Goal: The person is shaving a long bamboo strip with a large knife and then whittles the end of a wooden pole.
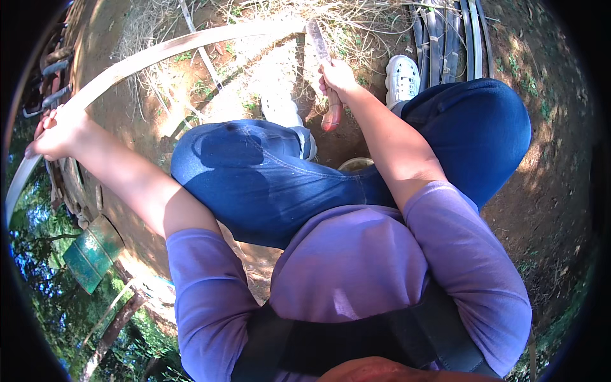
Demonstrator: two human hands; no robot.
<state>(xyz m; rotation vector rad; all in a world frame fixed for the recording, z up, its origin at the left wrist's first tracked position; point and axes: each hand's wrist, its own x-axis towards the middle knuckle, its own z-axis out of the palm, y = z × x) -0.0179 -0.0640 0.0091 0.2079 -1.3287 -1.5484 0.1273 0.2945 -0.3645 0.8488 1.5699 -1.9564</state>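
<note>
My left hand [60, 134] is closed around a long, pale strip that looks like split bamboo [172, 48], out at the far left. The strip arcs over the ground past my left knee, and its far end meets the blade of a knife [317, 42]. My right hand [337, 81] grips that knife, with its reddish-brown handle end sticking out below my fist and the blade pointing away from me. Whether the edge cuts into the strip cannot be made out.
Fine shavings [356, 19] lie scattered on the dirt ahead. Several dark long strips [445, 41] lie at the far right. White clogs [402, 77] are on my feet. A green panel [93, 253] stands at the left, near stacked poles [58, 67].
</note>
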